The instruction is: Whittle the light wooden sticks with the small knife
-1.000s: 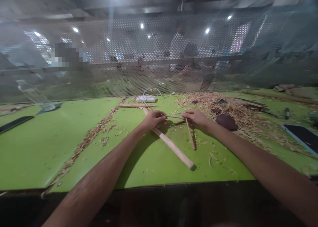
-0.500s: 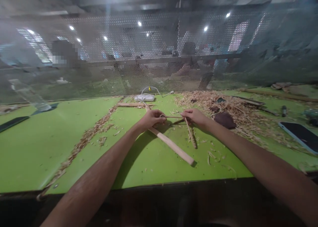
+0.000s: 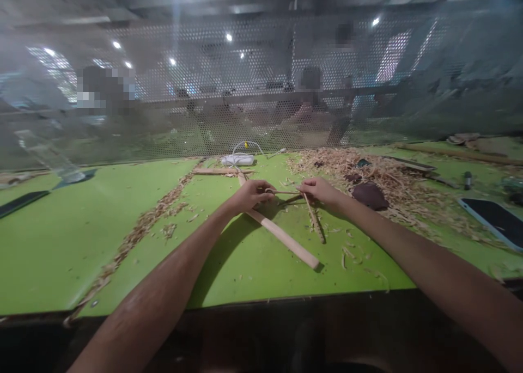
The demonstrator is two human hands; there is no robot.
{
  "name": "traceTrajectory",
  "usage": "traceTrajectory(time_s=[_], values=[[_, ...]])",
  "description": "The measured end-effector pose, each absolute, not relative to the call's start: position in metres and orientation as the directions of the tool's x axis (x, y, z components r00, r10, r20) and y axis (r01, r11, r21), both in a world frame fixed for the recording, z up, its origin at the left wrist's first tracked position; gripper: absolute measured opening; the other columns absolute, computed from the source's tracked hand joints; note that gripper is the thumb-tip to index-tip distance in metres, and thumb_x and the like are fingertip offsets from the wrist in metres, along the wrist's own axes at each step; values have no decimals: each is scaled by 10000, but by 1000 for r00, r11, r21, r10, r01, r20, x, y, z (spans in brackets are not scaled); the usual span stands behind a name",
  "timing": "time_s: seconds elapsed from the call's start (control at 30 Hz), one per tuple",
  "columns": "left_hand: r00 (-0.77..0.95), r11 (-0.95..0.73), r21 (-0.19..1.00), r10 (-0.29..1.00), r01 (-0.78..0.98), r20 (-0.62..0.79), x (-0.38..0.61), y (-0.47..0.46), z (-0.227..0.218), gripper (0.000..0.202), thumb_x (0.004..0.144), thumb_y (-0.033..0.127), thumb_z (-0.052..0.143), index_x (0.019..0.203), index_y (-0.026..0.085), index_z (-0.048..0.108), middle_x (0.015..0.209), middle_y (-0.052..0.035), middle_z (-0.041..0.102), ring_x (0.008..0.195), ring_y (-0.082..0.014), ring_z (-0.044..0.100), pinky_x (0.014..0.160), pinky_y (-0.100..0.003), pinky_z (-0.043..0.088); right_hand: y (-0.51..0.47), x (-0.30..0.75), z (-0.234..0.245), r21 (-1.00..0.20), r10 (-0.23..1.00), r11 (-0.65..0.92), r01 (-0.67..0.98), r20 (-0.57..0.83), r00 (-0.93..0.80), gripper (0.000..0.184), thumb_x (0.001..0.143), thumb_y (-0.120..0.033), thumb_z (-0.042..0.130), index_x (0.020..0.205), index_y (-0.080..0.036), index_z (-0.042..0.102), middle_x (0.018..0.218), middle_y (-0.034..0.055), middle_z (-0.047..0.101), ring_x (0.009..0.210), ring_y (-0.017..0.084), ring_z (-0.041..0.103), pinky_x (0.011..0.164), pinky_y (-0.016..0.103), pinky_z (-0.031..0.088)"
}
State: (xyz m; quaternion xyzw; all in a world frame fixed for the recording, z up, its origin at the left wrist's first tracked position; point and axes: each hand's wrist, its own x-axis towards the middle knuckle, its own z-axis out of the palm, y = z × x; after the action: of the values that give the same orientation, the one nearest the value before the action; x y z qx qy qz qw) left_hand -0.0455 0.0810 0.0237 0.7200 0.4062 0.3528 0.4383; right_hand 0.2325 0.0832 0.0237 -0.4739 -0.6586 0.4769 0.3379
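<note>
My left hand (image 3: pixel 252 195) is closed over the upper part of a pale wooden bar (image 3: pixel 284 239), which slants across the green table. A thin tan strip (image 3: pixel 286 192) spans from its fingertips, where it seems to curl into a small loop, to the pinched fingers of my right hand (image 3: pixel 319 190). Whether the strip is wood or cord I cannot tell. Below the right fingers a thin, notched brown stick (image 3: pixel 314 220) slants down to the table. A short dark stick (image 3: pixel 291 200) shows between the hands; its right end is hidden.
Wood shavings (image 3: pixel 339 163) are heaped at back right beside a dark brown lump (image 3: pixel 370 196). A phone (image 3: pixel 496 220) lies at the right. At the back are a white power strip (image 3: pixel 237 160) and a flat wooden piece (image 3: pixel 216 171), before a perforated metal screen (image 3: pixel 253 117).
Both hands keep nearly the same place and hold. The notched stick's lower end has shifted very slightly right. Behind the screen, a person's blurred shape has moved.
</note>
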Motion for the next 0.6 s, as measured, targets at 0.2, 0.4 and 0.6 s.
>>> traceTrajectory(time_s=[0.2,0.4,0.6], values=[[441,-298,914,884,275,155,-43,77,24,195,905,225,825,1047,103,769,849,-56,786,725,-163,719,744,-332,604,83,233,24,-943,945,96,318,-14,-326,439,954,-471,795,676,-207,582,576,5,515,529,122,425,517,276,301],[445,-215,959,888,184,114,-40,73,22,307,848,307,913,1042,117,771,800,-27,759,688,-144,695,693,-297,586,85,233,23,-942,954,90,323,-11,-299,437,943,-458,800,673,-208,562,582,-19,474,532,115,390,514,262,286],[404,-158,979,910,128,94,-38,72,25,205,958,281,826,1096,139,772,816,-28,765,663,-115,682,640,-238,558,86,232,21,-940,955,92,329,-10,-295,397,958,-454,775,696,-207,606,599,3,497,533,128,405,523,286,292]])
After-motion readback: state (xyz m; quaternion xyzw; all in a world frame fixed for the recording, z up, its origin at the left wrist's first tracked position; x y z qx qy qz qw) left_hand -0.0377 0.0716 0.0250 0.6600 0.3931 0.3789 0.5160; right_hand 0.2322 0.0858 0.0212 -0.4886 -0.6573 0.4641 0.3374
